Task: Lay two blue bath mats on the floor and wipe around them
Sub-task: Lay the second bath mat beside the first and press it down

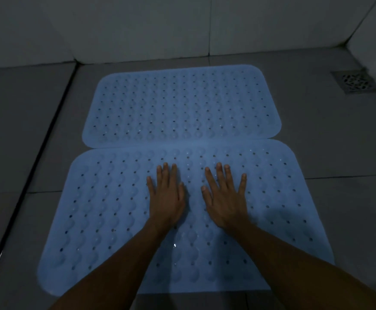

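Note:
Two light blue bath mats with rows of small holes lie flat on the grey tiled floor, one behind the other. The far mat [182,106] lies close to the back wall. The near mat [97,220] slightly overlaps the far mat's front edge. My left hand [166,195] rests palm down on the middle of the near mat, fingers together. Beside it, my right hand [225,198] also lies flat on this mat with its fingers spread. Neither hand holds anything.
A square metal floor drain [353,81] sits in the far right corner. Light tiled walls [137,25] close the back and right side. A dark groove [41,153] runs along the floor left of the mats.

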